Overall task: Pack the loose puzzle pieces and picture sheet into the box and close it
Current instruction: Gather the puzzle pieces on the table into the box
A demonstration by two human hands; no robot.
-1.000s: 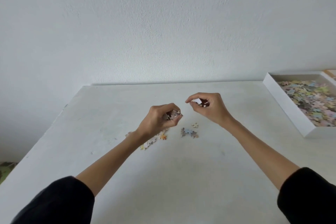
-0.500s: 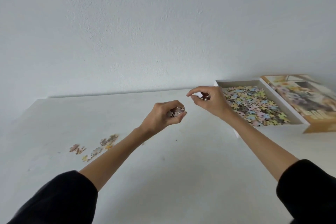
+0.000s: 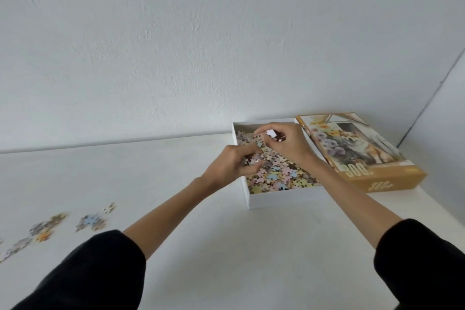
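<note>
Over the open box (image 3: 281, 197) on the desk (image 3: 201, 234), both my hands are curled shut around small handfuls of puzzle pieces: left hand (image 3: 232, 165) at the near-left rim, right hand (image 3: 284, 142) further in. Most pieces (image 3: 284, 176) already lie heaped inside. More loose pieces (image 3: 50, 226) wait on the desk well to my left. I judge the lid (image 3: 357, 151), just beside the box, goes on last; I cannot see the picture sheet.

White box (image 3: 281, 198) full of pastel pink, yellow, blue pieces (image 3: 279, 176); tan lid (image 3: 362, 153) with flowers and dog; white table (image 3: 226, 234); black sleeves (image 3: 95, 272).
</note>
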